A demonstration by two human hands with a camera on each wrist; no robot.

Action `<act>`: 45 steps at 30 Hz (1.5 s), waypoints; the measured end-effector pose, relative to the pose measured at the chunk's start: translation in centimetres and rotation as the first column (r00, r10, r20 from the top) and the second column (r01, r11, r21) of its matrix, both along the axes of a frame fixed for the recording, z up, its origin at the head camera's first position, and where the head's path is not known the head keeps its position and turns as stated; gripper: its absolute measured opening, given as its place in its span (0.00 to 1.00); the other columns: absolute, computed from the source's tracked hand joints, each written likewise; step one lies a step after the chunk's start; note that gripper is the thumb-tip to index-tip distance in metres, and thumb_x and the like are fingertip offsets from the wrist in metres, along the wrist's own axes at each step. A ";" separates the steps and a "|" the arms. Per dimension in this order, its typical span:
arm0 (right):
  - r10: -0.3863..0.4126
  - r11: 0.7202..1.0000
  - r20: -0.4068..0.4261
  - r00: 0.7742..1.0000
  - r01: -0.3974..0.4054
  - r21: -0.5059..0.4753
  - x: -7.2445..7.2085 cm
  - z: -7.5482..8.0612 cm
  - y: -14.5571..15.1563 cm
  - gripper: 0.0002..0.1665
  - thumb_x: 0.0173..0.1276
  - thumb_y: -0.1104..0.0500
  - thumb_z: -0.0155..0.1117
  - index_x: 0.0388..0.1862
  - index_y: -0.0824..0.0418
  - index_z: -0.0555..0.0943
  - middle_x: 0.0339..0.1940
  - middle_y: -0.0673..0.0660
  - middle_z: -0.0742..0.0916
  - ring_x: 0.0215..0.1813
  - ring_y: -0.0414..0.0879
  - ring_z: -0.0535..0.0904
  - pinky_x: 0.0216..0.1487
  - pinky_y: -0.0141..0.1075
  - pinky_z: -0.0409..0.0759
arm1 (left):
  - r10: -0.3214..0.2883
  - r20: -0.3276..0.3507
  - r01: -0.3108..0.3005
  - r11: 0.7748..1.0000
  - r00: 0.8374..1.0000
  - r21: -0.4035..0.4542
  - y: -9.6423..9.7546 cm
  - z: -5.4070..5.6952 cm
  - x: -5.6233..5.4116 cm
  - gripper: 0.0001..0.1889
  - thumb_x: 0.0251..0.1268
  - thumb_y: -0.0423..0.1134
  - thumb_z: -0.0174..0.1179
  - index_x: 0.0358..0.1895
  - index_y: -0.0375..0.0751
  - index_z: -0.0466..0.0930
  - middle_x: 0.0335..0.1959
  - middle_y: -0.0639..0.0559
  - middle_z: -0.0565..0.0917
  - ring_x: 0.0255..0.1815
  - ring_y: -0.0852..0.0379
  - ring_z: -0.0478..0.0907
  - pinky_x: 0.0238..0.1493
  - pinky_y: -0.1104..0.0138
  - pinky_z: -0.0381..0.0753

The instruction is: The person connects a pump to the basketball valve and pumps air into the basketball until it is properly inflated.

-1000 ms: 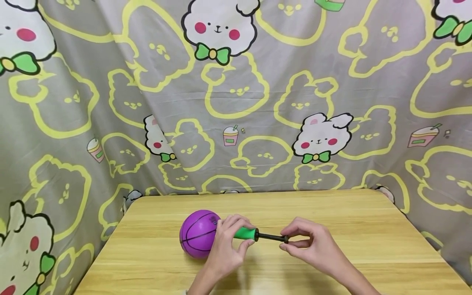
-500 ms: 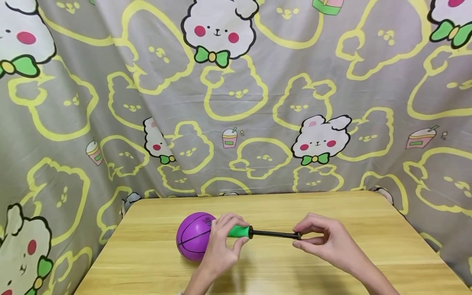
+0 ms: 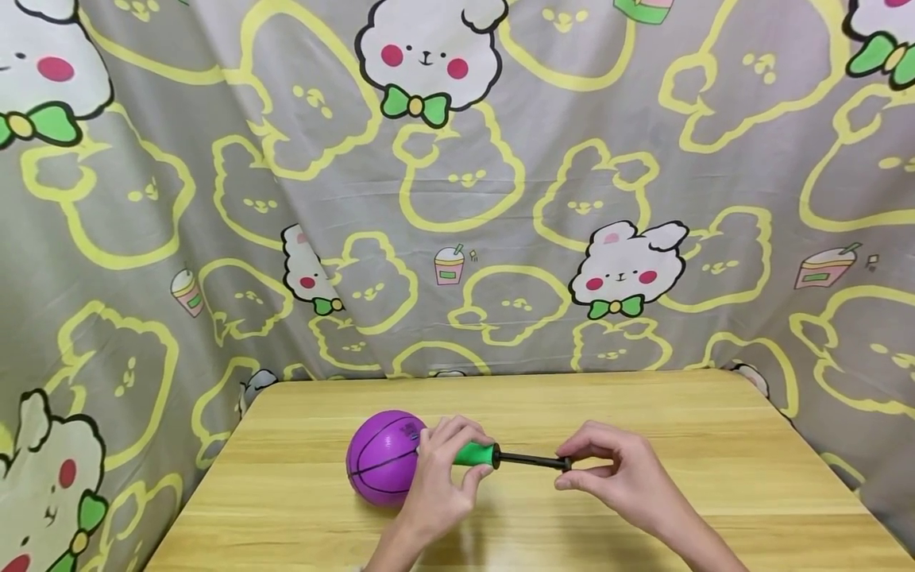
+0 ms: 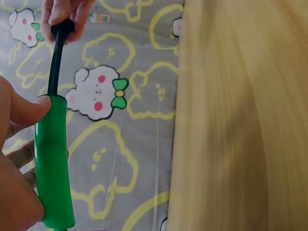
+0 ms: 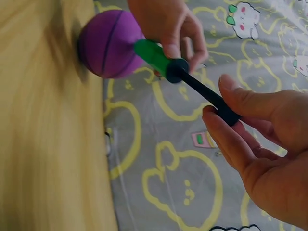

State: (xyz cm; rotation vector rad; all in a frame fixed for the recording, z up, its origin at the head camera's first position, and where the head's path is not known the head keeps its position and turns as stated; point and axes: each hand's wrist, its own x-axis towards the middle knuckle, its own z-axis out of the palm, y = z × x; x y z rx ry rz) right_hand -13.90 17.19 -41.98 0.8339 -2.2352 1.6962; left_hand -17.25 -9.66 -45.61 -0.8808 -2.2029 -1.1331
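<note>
A purple ball [image 3: 382, 461] with black seam lines rests on the table, left of both hands. My left hand [image 3: 443, 477] grips the green barrel [image 4: 53, 163] of a small hand pump [image 3: 477, 454], whose far end points at the ball's side. From the barrel's other end a black rod [image 5: 199, 89] sticks out to the right. Thumb and fingers of my right hand [image 3: 618, 473] pinch the black handle [image 5: 227, 114] at the rod's tip. The pump lies nearly level above the tabletop. In the head view my left hand hides part of the ball and barrel.
The light wooden table [image 3: 643, 405] spans the lower part of the head view. Behind it and along the sides hangs a grey curtain [image 3: 493, 199] printed with yellow outlines and white cartoon animals.
My right hand drew the rod further out to the right, then pushed it partly back in toward the barrel. The left hand keeps its grip beside the ball.
</note>
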 end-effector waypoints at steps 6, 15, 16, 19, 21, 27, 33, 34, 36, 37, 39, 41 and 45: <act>-0.017 1.000 -0.001 1.000 0.017 -0.026 -0.1 -1.0 -1.2 0.13 0.56 0.64 0.79 0.41 0.58 0.87 0.39 0.55 0.87 0.44 0.46 0.89 0.35 0.41 0.87 | 0.002 -0.032 -0.003 1.000 0.999 -0.019 0.7 -0.3 0.2 0.18 0.45 0.30 0.74 0.42 0.50 0.83 0.45 0.64 0.80 0.52 0.61 0.76 0.51 0.55 0.63; -0.035 0.997 -0.052 0.998 0.032 -0.068 -0.2 -2.4 -2.8 0.15 0.53 0.68 0.80 0.40 0.61 0.87 0.37 0.54 0.88 0.42 0.46 0.89 0.34 0.41 0.86 | -0.033 -0.022 0.032 0.999 0.999 -0.019 1.9 -0.4 0.8 0.19 0.45 0.29 0.74 0.41 0.50 0.83 0.45 0.64 0.80 0.50 0.61 0.75 0.51 0.54 0.62; -0.036 0.997 -0.057 0.998 0.032 -0.067 -0.3 -2.5 -2.9 0.14 0.54 0.67 0.80 0.40 0.62 0.87 0.36 0.54 0.88 0.42 0.46 0.89 0.34 0.40 0.86 | -0.038 -0.016 0.038 0.999 0.999 -0.021 2.0 -0.5 0.9 0.19 0.45 0.29 0.74 0.41 0.50 0.83 0.45 0.64 0.80 0.50 0.61 0.75 0.52 0.54 0.62; -0.045 0.997 -0.058 0.997 0.042 -0.058 -0.2 -2.8 -3.3 0.14 0.55 0.65 0.80 0.40 0.60 0.87 0.36 0.54 0.88 0.43 0.45 0.89 0.34 0.40 0.86 | -0.046 -0.012 0.046 0.998 0.999 -0.037 2.2 -0.6 1.0 0.18 0.46 0.29 0.74 0.41 0.50 0.83 0.46 0.64 0.80 0.52 0.61 0.76 0.52 0.52 0.63; -0.050 0.998 -0.058 0.997 0.048 -0.049 -0.1 -2.9 -3.4 0.13 0.55 0.65 0.80 0.40 0.59 0.87 0.37 0.53 0.88 0.43 0.45 0.89 0.34 0.39 0.86 | -0.043 -0.014 0.042 0.998 0.999 -0.052 2.2 -0.7 1.0 0.18 0.46 0.29 0.74 0.42 0.50 0.82 0.46 0.64 0.80 0.53 0.61 0.76 0.53 0.51 0.64; -0.013 0.998 -0.078 0.997 0.009 -0.056 -0.1 -2.8 -3.5 0.12 0.60 0.65 0.78 0.42 0.59 0.86 0.39 0.54 0.87 0.44 0.46 0.88 0.36 0.39 0.86 | -0.055 -0.017 0.054 0.997 0.998 -0.052 1.7 -0.6 0.6 0.19 0.48 0.31 0.74 0.44 0.52 0.82 0.47 0.66 0.80 0.52 0.62 0.76 0.52 0.55 0.63; -0.017 0.999 -0.093 0.995 0.013 -0.046 -0.1 -2.2 -3.3 0.15 0.59 0.69 0.77 0.43 0.58 0.86 0.40 0.54 0.86 0.44 0.46 0.87 0.38 0.38 0.86 | -0.053 -0.004 0.053 0.998 0.999 -0.044 1.2 -0.5 0.1 0.19 0.49 0.33 0.75 0.45 0.53 0.82 0.48 0.66 0.80 0.53 0.62 0.75 0.53 0.56 0.63; -0.019 0.999 -0.088 0.996 0.016 -0.042 -0.1 -2.0 -3.2 0.15 0.58 0.70 0.77 0.43 0.58 0.86 0.40 0.53 0.86 0.44 0.46 0.87 0.38 0.38 0.86 | -0.047 -0.009 0.046 0.998 0.999 -0.043 1.0 -0.5 0.0 0.19 0.49 0.33 0.75 0.45 0.53 0.82 0.48 0.66 0.80 0.53 0.61 0.76 0.53 0.55 0.64; -0.026 0.999 -0.076 0.997 0.024 -0.031 -0.1 -1.8 -2.9 0.16 0.58 0.70 0.78 0.42 0.57 0.86 0.40 0.52 0.86 0.44 0.46 0.87 0.37 0.39 0.86 | -0.036 0.002 0.036 0.998 0.999 -0.042 0.8 -0.4 -0.1 0.19 0.49 0.33 0.75 0.45 0.53 0.83 0.48 0.66 0.80 0.54 0.62 0.76 0.53 0.56 0.64; -0.028 0.999 -0.069 0.997 0.027 -0.023 -0.1 -1.8 -2.8 0.15 0.58 0.70 0.78 0.42 0.57 0.86 0.40 0.52 0.86 0.44 0.46 0.87 0.38 0.39 0.86 | -0.034 0.011 0.034 0.999 0.999 -0.040 0.7 -0.4 -0.1 0.19 0.49 0.33 0.75 0.45 0.53 0.83 0.48 0.66 0.80 0.54 0.62 0.75 0.54 0.56 0.64; -0.032 0.999 -0.050 0.998 0.031 -0.007 -0.1 -1.6 -2.6 0.15 0.58 0.69 0.78 0.42 0.56 0.86 0.40 0.51 0.86 0.44 0.45 0.87 0.38 0.38 0.86 | -0.034 0.029 0.035 0.999 0.999 -0.036 0.5 -0.3 0.0 0.18 0.51 0.33 0.74 0.45 0.53 0.83 0.48 0.66 0.80 0.55 0.63 0.75 0.54 0.56 0.64; -0.035 0.999 -0.035 0.999 0.035 0.008 -0.1 -1.3 -2.3 0.15 0.58 0.69 0.78 0.41 0.55 0.86 0.40 0.50 0.86 0.44 0.45 0.87 0.38 0.38 0.86 | -0.034 0.029 0.035 0.999 0.999 -0.032 0.4 -0.3 0.0 0.18 0.51 0.33 0.74 0.46 0.53 0.83 0.48 0.66 0.80 0.55 0.63 0.75 0.55 0.56 0.64; -0.033 0.999 -0.048 0.998 0.034 0.025 0.0 -0.8 -1.8 0.15 0.58 0.68 0.78 0.41 0.55 0.86 0.40 0.51 0.86 0.44 0.44 0.87 0.37 0.38 0.86 | -0.027 0.014 0.027 0.999 1.000 -0.022 0.0 -0.3 -0.2 0.18 0.51 0.32 0.74 0.45 0.52 0.83 0.48 0.66 0.80 0.55 0.62 0.75 0.55 0.55 0.64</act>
